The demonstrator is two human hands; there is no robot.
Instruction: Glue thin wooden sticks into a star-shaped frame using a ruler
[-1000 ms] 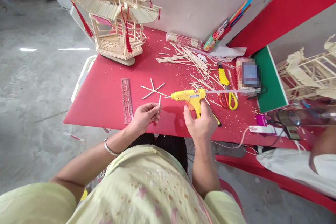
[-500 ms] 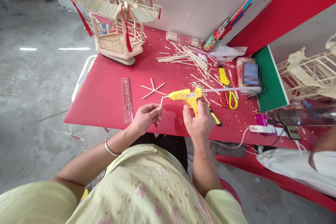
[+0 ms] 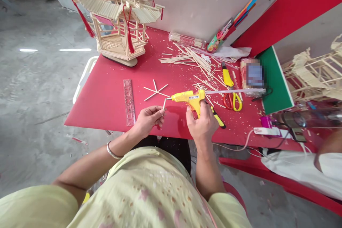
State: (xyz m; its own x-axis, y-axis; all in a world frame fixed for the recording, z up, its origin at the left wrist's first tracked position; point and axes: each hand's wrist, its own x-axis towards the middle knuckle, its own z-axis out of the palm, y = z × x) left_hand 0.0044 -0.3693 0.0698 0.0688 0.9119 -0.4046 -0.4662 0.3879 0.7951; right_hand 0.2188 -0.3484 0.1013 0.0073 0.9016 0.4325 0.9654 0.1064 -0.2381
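Observation:
Between the thumb and fingers of my left hand (image 3: 150,119) is a short thin wooden stick (image 3: 164,104), held tilted upward. My right hand (image 3: 202,121) is wrapped round the handle of a yellow glue gun (image 3: 188,97), with a finger by its orange trigger. The gun's nozzle meets the upper end of the stick, and a long clear glue stick (image 3: 235,91) juts from its back. Just beyond my left hand, several sticks joined in a star shape (image 3: 156,92) lie on the red table (image 3: 107,103). A clear pink-tinted ruler (image 3: 129,102) lies left of them.
A wooden-stick pavilion (image 3: 120,39) with red tassels stands at the back left. Loose sticks (image 3: 197,60), a yellow utility knife (image 3: 227,75) and scissors (image 3: 236,102) lie beyond the glue gun. A pen holder (image 3: 215,42) leans by the wall; a power strip (image 3: 269,132) lies at right.

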